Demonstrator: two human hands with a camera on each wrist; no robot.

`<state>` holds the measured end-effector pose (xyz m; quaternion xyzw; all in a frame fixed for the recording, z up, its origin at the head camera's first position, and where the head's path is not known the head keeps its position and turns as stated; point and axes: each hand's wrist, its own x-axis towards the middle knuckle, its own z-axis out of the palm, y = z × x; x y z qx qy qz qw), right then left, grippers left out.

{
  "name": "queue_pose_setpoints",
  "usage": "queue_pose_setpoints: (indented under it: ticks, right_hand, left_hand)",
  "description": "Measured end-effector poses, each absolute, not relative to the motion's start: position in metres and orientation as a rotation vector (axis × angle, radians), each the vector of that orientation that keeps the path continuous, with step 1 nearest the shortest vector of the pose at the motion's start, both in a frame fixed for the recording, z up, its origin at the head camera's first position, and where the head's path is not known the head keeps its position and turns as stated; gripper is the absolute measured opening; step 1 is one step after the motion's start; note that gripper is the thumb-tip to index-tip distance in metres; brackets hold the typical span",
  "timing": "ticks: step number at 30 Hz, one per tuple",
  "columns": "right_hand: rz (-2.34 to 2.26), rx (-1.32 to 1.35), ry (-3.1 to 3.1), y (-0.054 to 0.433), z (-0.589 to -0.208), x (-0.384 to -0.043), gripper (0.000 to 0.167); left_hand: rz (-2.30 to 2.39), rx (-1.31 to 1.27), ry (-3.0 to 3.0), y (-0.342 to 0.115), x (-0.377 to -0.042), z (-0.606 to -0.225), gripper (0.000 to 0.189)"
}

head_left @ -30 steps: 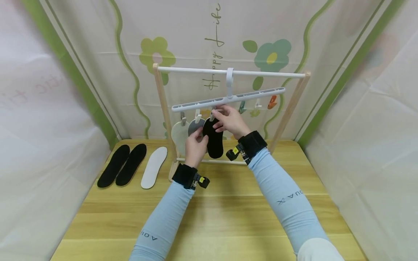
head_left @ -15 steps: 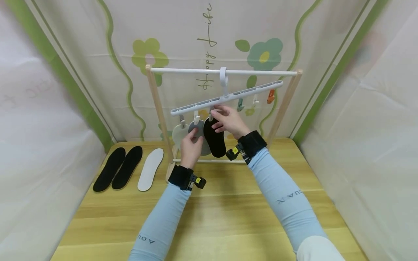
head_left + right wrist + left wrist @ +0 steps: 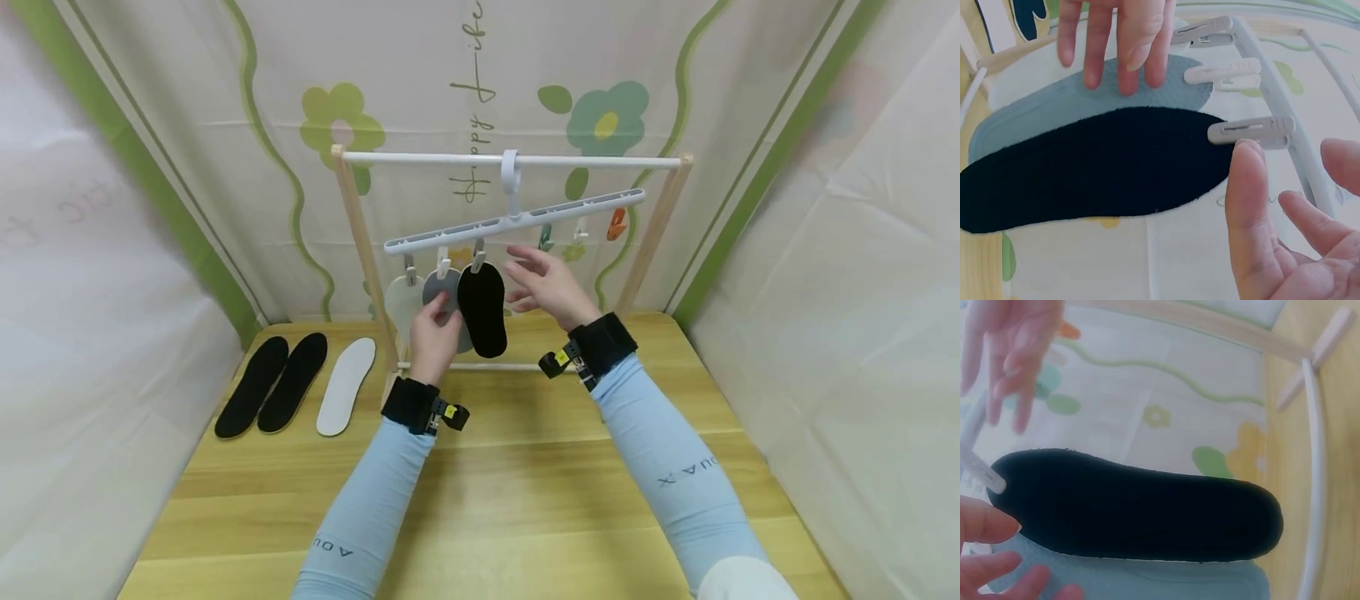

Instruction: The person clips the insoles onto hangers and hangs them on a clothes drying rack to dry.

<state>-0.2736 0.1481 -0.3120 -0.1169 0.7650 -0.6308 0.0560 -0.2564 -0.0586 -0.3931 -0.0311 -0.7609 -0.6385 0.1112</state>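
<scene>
A black insole (image 3: pixel 482 312) hangs by a grey clip (image 3: pixel 478 257) from the left half of a tilted white clip hanger (image 3: pixel 517 221). Beside it, a grey insole (image 3: pixel 442 286) hangs from a white clip (image 3: pixel 443 263), and a pale insole (image 3: pixel 403 302) from another grey clip (image 3: pixel 409 271). My left hand (image 3: pixel 435 346) is in front of the grey insole with its fingers extended; whether they touch it is hard to tell. Just right of the black insole, my right hand (image 3: pixel 551 292) holds nothing, fingers spread and apart from the clip.
Two black insoles (image 3: pixel 252 387) and a white insole (image 3: pixel 347 387) lie on the wooden table (image 3: pixel 495 500) at left. Spare clips, including an orange clip (image 3: pixel 617 225), hang on the hanger's right half. A wood-and-white rack (image 3: pixel 420 158) carries the hanger.
My right hand has let go at the black insole's clip and moved right. The black insole now hangs from the clip alone. My left hand has stayed by the grey insole.
</scene>
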Motion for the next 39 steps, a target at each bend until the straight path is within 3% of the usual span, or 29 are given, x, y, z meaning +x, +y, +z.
queue_pose_setpoints:
  ticks: [15, 24, 39]
  right_hand:
    - [-1.939, -0.325, 2.428, 0.194, -0.354, -0.233, 0.052]
    - [-1.963, -0.19, 2.52, 0.221, -0.395, -0.202, 0.046]
    - [-1.842, -0.07, 2.672, 0.247, -0.452, -0.145, 0.036]
  left_hand:
    - [-1.902, -0.106, -2.274, -0.062, -0.258, -0.403, 0.049]
    - [-1.851, -0.185, -2.264, -0.085, -0.241, -0.421, 0.042]
    - [-1.717, 0.229, -2.356, -0.175, -0.173, -0.492, 0.031]
